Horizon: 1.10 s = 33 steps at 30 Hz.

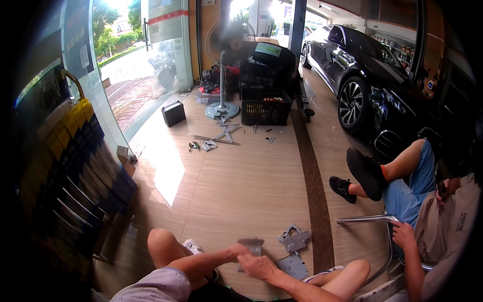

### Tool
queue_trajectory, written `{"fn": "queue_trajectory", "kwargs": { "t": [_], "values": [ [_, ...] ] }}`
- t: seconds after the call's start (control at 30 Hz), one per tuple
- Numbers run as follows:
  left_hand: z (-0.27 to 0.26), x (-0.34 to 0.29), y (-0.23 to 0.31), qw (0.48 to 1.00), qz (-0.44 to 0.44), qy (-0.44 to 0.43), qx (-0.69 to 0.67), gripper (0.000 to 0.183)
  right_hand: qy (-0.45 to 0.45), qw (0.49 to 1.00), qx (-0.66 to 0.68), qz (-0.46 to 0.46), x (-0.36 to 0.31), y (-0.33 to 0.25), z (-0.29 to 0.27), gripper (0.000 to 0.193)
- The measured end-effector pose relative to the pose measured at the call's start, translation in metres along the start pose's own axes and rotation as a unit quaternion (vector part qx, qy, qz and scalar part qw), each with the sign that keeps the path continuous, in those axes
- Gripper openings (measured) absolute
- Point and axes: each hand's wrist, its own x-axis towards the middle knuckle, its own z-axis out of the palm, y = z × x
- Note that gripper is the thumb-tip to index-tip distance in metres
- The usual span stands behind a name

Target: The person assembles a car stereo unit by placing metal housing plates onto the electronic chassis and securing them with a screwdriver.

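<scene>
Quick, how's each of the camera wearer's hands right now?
Left hand: by a flat grey piece; grip unclear.
Right hand: curled; holding unclear.

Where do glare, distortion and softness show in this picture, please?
All in the head view: daylight overexposes the doorway; a sun patch whitens the tiled floor; the brown floor strip bows; corners go black; fine detail on the flat grey plate looks soft.

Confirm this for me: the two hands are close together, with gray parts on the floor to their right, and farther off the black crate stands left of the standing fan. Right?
Not quite: the black crate stands right of the standing fan, as the head view shows. The left hand and right hand are close together, with gray parts to their right.
</scene>
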Motion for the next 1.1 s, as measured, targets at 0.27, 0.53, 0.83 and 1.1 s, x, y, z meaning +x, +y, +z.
{"fn": "queue_trajectory", "kwargs": {
  "t": [0.27,0.53,0.83,1.1],
  "values": [
    [0.034,0.019,-0.023,0.998,0.007,0.036,-0.050,0.042,0.051,0.998,0.017,-0.043,0.003,-0.004,-0.006,0.020],
    [0.042,0.021,-0.029,0.997,0.014,0.050,-0.065,0.041,0.070,0.996,0.025,-0.053,0.007,-0.005,-0.010,0.017],
    [0.049,0.022,-0.033,0.995,0.014,0.058,-0.075,0.040,0.125,0.989,0.049,-0.064,0.015,-0.008,-0.016,0.019],
    [0.050,0.024,-0.034,0.995,0.018,0.059,-0.080,0.039,0.048,0.999,0.010,0.000,0.007,0.002,-0.002,0.016]
  ]
}}
